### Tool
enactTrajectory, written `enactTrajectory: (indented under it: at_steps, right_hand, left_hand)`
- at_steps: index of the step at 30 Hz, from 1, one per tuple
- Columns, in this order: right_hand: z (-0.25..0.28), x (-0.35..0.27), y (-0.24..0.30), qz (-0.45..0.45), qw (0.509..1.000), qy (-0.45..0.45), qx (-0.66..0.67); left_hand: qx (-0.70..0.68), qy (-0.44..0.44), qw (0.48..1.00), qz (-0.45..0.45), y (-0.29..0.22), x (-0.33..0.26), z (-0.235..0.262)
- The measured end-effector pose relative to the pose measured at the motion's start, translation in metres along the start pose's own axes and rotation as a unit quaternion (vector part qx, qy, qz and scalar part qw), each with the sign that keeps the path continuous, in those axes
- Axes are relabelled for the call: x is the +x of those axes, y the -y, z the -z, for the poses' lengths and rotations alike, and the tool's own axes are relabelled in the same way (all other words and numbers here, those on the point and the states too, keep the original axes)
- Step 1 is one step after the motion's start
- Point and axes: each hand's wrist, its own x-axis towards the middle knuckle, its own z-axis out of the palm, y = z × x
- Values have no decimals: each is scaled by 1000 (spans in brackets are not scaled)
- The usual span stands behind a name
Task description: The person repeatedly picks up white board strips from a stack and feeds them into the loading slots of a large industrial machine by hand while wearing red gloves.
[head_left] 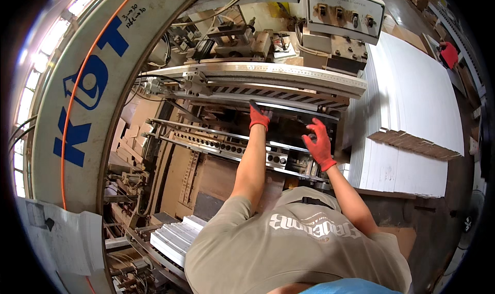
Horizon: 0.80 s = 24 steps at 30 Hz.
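Both my hands wear red work gloves with dark palms. My left hand [259, 116] reaches over the dark slot of a machine, its fingers stretched toward the far metal rail [294, 109]. I cannot tell whether its fingertips touch the rail. My right hand [319, 145] is held over the slot's right end, fingers curved and apart, with nothing visible in it. Between the hands lies the dark slot [286, 126], its contents too dim to make out. The near metal rail [232, 140] runs below, beside a bar with a row of round holes [221, 145].
Tall stacks of white sheets [407, 88] stand to the right. More folded white sheets [178, 237] lie at lower left. A switch box [344, 13] hangs above. A large pale machine arm [85, 93] with an orange cord curves along the left. A red-clad person [448, 54] is far right.
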Motion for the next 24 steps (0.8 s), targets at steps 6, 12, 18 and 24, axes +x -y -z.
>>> enactTrajectory:
  at_steps: [6,12,18,24]
  right_hand:
    - [-28,33,-36,-95,983,-64,147]
    - [-34,37,-34,-23,997,-19,72]
    - [10,-13,-2,-67,979,44,189]
    - [51,-39,7,-96,949,175,243]
  left_hand:
    - [27,13,998,55,39,-63,0]
    - [-121,96,983,96,84,-97,-25]
    - [-150,79,984,-62,106,-117,-56]
    - [75,-170,968,-167,96,-172,13]
